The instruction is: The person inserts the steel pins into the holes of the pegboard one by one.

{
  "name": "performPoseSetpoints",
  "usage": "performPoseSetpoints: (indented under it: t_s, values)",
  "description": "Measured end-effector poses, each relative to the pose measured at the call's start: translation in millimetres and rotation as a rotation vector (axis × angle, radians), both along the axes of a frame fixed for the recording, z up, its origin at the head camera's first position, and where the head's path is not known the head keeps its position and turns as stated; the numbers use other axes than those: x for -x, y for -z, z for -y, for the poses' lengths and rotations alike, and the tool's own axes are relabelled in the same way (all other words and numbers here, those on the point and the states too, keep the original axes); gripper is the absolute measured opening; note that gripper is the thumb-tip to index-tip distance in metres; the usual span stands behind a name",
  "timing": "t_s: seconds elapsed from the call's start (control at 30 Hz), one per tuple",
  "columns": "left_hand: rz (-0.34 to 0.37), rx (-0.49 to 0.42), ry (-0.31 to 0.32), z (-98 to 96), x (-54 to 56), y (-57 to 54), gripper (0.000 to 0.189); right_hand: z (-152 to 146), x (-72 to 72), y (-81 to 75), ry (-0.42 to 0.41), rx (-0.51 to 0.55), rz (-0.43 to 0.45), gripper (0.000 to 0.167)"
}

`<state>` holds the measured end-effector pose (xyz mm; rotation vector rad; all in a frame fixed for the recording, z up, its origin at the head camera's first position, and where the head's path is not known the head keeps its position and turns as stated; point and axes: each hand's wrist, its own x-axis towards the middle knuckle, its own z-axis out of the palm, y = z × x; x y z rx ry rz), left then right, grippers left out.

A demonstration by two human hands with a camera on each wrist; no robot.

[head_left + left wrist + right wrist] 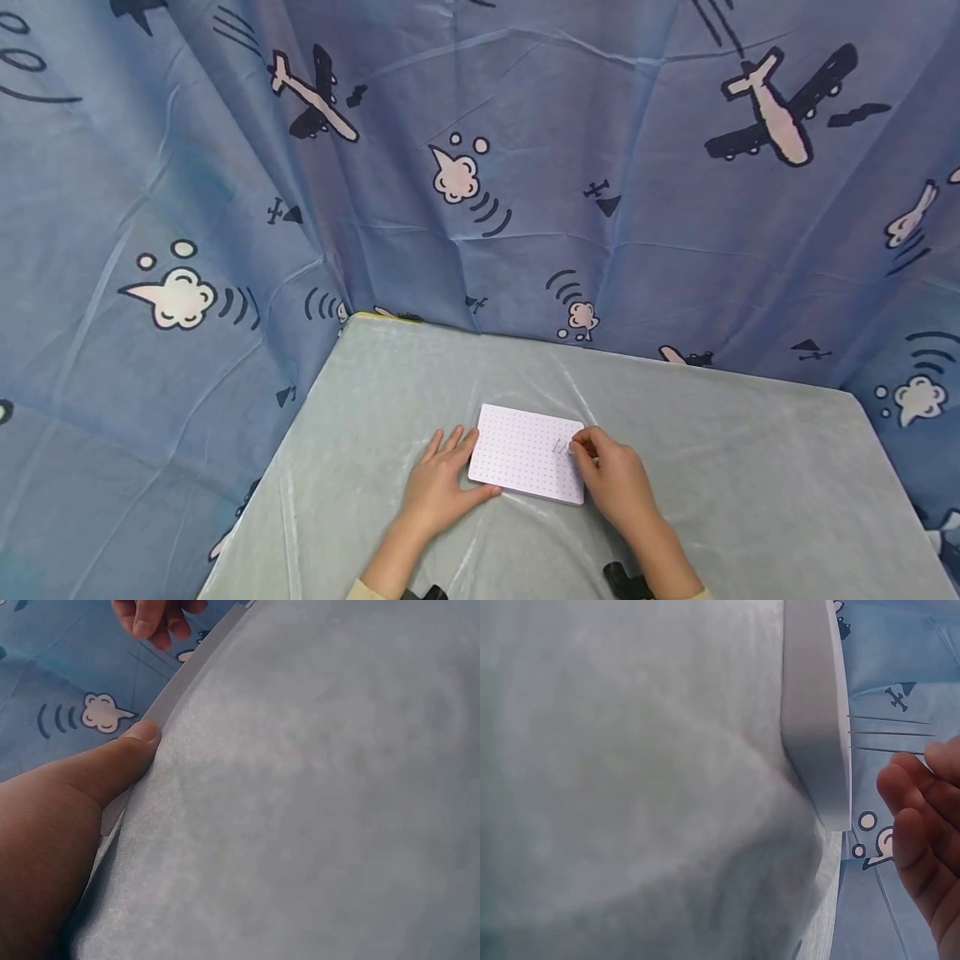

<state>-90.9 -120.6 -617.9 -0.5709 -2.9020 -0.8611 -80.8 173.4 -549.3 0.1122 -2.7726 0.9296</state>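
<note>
A white rectangular board (517, 457) with a grid of small dots lies on the table. Three thin needle-like metal pins (892, 734) stand up from its face near the right side. The thumb and index finger of my right hand (617, 479) pinch the top of the pin nearest to it; in the right wrist view the other fingers are curled. My left hand (438, 492) steadies the board's left side, fingers spread at the left edge. Its thumb (139, 746) presses against the near edge.
A pale greyish-green cloth (750, 467) covers the table, with some creases. Blue curtains (525, 208) printed with planes and clouds hang behind it and along the left side. Dark wrist straps (621, 579) show near the bottom edge.
</note>
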Motion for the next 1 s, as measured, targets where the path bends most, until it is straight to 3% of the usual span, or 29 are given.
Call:
performPoseSetpoints:
  t_s: [1.0]
  values:
    - [-0.004, 0.006, -0.011, -1.7, -1.3, -1.7, 0.104, 0.6, 2.6, 7.8, -0.014, -0.003, -0.004, 0.008]
